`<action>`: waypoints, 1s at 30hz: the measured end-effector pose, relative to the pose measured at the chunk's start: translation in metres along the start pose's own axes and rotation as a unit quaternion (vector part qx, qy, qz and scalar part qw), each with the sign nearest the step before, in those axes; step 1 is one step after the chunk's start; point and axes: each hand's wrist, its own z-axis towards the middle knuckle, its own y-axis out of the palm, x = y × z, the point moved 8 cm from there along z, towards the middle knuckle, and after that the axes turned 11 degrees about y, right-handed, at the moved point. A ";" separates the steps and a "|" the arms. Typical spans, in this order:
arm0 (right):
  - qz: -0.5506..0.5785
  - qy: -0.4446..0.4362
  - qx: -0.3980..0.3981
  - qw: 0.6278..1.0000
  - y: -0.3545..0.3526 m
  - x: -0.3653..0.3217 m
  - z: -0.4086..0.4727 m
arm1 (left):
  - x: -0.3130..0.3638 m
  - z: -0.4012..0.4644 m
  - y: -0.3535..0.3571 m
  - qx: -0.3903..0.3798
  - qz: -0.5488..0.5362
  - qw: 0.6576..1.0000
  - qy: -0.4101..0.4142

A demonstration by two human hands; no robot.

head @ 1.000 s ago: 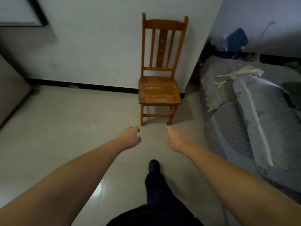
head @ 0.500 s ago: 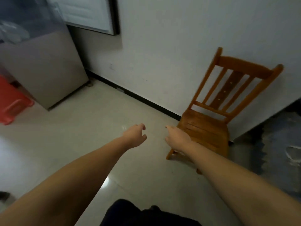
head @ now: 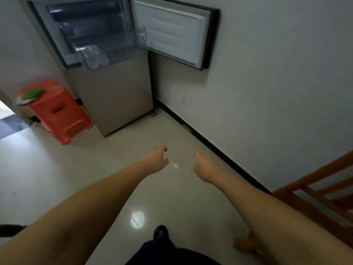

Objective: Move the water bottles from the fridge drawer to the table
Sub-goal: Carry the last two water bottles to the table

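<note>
A grey fridge [head: 114,96] stands at the upper left with its door [head: 172,33] swung open to the right. A clear drawer [head: 107,48] is pulled out of it, and clear water bottles [head: 94,57] lie in its left part. My left hand [head: 155,159] and my right hand [head: 205,166] are stretched out over the floor, well short of the fridge. Both hang with loosely curled fingers and hold nothing. No table is in view.
An orange plastic stool [head: 57,109] with a green item on top stands left of the fridge. A wooden chair [head: 315,192] is at the lower right against the white wall [head: 267,83]. Pale tiled floor [head: 66,169] lies between me and the fridge.
The view has swung left from the chair to the fridge, which now shows with its drawer out. Both hands stay held out in front, empty.
</note>
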 end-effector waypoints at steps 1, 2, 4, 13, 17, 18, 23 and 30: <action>0.009 -0.001 0.005 1.000 -0.011 -0.011 0.013 | -0.008 0.011 -0.016 0.007 0.000 1.000 0.001; 0.011 -0.001 0.011 1.000 -0.023 -0.023 0.028 | -0.019 0.024 -0.033 0.015 0.000 1.000 -0.003; 0.000 -0.010 0.016 1.000 -0.039 -0.044 0.049 | -0.033 0.042 -0.056 0.022 -0.004 1.000 -0.008; -0.038 -0.056 0.007 0.998 -0.092 -0.122 0.182 | -0.106 0.142 -0.125 0.047 -0.024 0.998 -0.040; -0.054 -0.086 0.017 0.995 -0.122 -0.167 0.256 | -0.147 0.195 -0.171 0.070 -0.025 0.995 -0.065; -0.059 -0.101 0.022 0.993 -0.133 -0.182 0.284 | -0.159 0.216 -0.190 0.080 -0.019 0.994 -0.073; -0.061 -0.142 0.032 0.987 -0.193 -0.247 0.381 | -0.201 0.292 -0.268 0.110 -0.029 0.988 -0.104; -0.045 -0.211 0.042 0.976 -0.259 -0.349 0.483 | -0.258 0.363 -0.358 0.165 -0.056 0.976 -0.131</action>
